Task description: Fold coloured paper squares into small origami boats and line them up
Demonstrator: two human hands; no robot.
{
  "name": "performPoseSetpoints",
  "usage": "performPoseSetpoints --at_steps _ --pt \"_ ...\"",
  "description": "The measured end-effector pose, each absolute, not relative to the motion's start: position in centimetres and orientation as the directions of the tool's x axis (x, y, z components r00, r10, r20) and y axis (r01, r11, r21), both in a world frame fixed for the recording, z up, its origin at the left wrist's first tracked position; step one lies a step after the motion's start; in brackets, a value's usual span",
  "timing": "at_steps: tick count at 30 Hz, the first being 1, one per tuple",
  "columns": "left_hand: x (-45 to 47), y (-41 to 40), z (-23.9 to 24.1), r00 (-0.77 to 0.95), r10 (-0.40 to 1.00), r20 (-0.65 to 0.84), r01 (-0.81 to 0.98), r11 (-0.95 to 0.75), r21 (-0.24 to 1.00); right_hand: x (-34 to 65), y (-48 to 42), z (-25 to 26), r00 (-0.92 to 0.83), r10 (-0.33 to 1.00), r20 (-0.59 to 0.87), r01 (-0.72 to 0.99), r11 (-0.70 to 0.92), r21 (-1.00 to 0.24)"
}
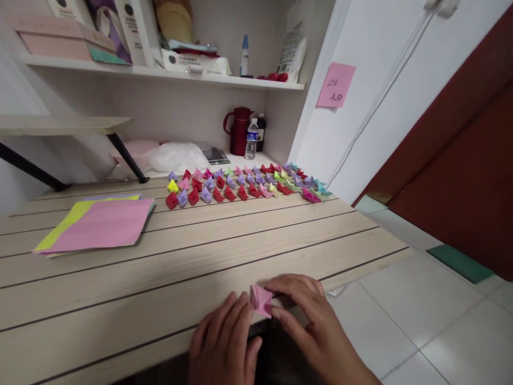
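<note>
A small pink folded paper piece point(261, 300) sits at the near edge of the wooden table point(192, 251). My left hand point(222, 342) holds its left side with the fingertips. My right hand point(310, 321) curls around its right side, thumb and fingers touching the paper. Farther back, several rows of small folded paper pieces point(244, 184) in red, purple, pink, yellow and green stand on the table.
A stack of pink and yellow paper sheets point(98, 224) lies at the left. A red jug point(239, 131), a water bottle point(251, 140) and a plastic bag point(176, 156) stand at the back. Shelves with boxes hang above. Tiled floor lies right.
</note>
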State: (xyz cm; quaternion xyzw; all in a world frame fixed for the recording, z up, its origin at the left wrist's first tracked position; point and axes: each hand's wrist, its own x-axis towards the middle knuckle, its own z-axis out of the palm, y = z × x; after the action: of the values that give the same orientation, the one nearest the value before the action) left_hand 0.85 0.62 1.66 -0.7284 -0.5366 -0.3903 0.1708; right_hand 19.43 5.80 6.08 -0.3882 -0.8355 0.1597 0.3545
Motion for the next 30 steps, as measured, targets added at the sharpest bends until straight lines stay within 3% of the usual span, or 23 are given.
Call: performPoseSetpoints --at_steps 6,8,10,12,14,16,18,20,26,30 --pt "1.5 0.6 1.9 0.053 0.641 0.766 0.895 -0.371 0.248 17.8 6.6 6.1 -0.421 0.788 0.450 0.561 0.616 -0.553" --pt "1.6 0.4 2.1 0.022 0.647 0.762 0.876 -0.380 0.297 17.3 6.9 5.8 -0.379 0.813 0.442 0.532 0.582 -0.615" --pt "1.7 0.3 2.7 -0.083 0.677 0.732 0.831 -0.358 0.426 16.9 7.3 5.7 -0.300 0.855 0.423 0.431 0.517 -0.739" --pt "1.5 0.8 3.7 -0.281 0.735 0.617 0.687 -0.295 0.664 16.2 7.8 6.0 -0.206 0.901 0.381 0.268 0.426 -0.864" --pt "1.1 1.8 5.2 -0.441 0.807 0.394 0.397 -0.218 0.891 15.3 8.2 6.6 -0.131 0.928 0.349 0.111 0.364 -0.925" --pt "0.6 3.2 6.7 -0.412 0.895 0.169 0.079 -0.150 0.986 14.2 8.6 7.3 -0.083 0.924 0.373 0.024 0.376 -0.926" --pt "0.1 4.6 8.0 -0.237 0.971 0.006 -0.141 -0.040 0.989 13.2 8.9 7.7 -0.049 0.907 0.419 0.003 0.420 -0.908" --pt "-0.1 5.4 8.7 -0.134 0.987 -0.084 -0.238 0.050 0.970 12.5 9.0 8.0 -0.032 0.885 0.464 0.015 0.465 -0.885" --pt "0.5 4.9 8.7 -0.344 0.934 -0.101 -0.319 -0.015 0.948 12.4 8.8 7.9 -0.125 0.801 0.586 0.019 0.592 -0.806" --pt "-0.3 5.0 8.2 -0.443 0.897 0.005 -0.125 -0.067 0.990 13.0 8.8 7.4 -0.158 0.848 0.506 -0.018 0.510 -0.860"
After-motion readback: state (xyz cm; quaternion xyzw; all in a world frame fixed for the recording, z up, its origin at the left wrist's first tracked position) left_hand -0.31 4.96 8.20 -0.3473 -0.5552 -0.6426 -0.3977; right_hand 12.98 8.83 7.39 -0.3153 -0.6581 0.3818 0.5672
